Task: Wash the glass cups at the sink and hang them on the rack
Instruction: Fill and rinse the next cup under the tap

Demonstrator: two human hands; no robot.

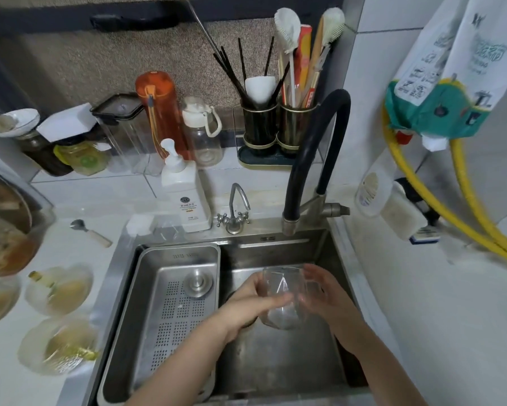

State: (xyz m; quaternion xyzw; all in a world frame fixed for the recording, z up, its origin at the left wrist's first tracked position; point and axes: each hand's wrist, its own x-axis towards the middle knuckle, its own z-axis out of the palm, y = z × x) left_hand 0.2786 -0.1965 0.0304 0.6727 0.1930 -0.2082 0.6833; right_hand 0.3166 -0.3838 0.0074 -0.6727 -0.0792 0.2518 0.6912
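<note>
While both hands, left hand (pixel 255 303) and right hand (pixel 324 294), clasp the glass cup (pixel 283 297) between them, it stands roughly upright over the sink (pixel 275 370), below the tap (pixel 313 159).

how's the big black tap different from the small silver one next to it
The black tap is much taller, with a thick dark hose arching high; the silver tap is short, thin bare metal. The silver tap has two small cross handles at its base; the black tap has a side lever. Both stand behind the sink, and no water shows from either.

The glass cup (pixel 281 297) blurs between both hands, and the left frame edge crops a pan (pixel 3 224).
</note>
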